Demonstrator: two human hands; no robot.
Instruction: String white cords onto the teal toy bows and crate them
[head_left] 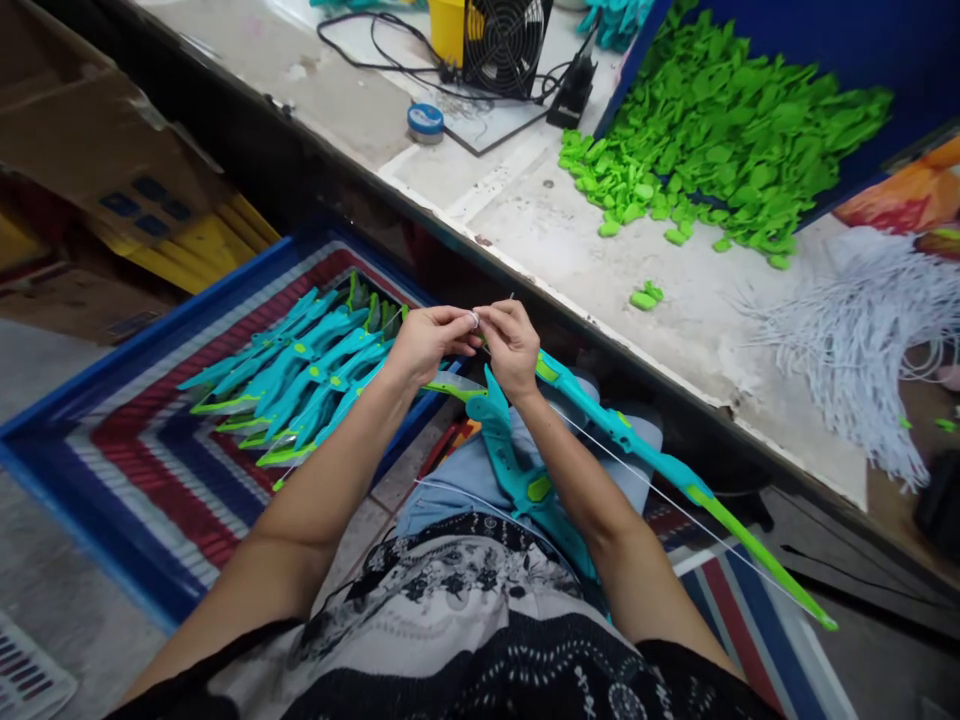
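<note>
My left hand (pixel 429 342) and my right hand (pixel 512 345) meet in front of my lap, fingertips pinched together. Between them shows a small bit of white string (pixel 474 319), held by the left fingers. The right fingers close on the near end of a teal and green toy bow (pixel 652 455), whose limb slants down to the right with its white bowstring (pixel 637 475) along it. What exactly the right fingertips grip is partly hidden. Below the hands, another teal toy bow part (pixel 510 455) with a green inset lies across my lap.
Several teal and green toy bows (pixel 300 370) lie in a blue-rimmed crate (pixel 97 555) at left. On the workbench (pixel 480 215) are green plastic pieces (pixel 720 130) spilling from a blue bin, a bundle of white strings (pixel 847 330), a black fan (pixel 504 45) and a blue-lidded tin (pixel 426 120).
</note>
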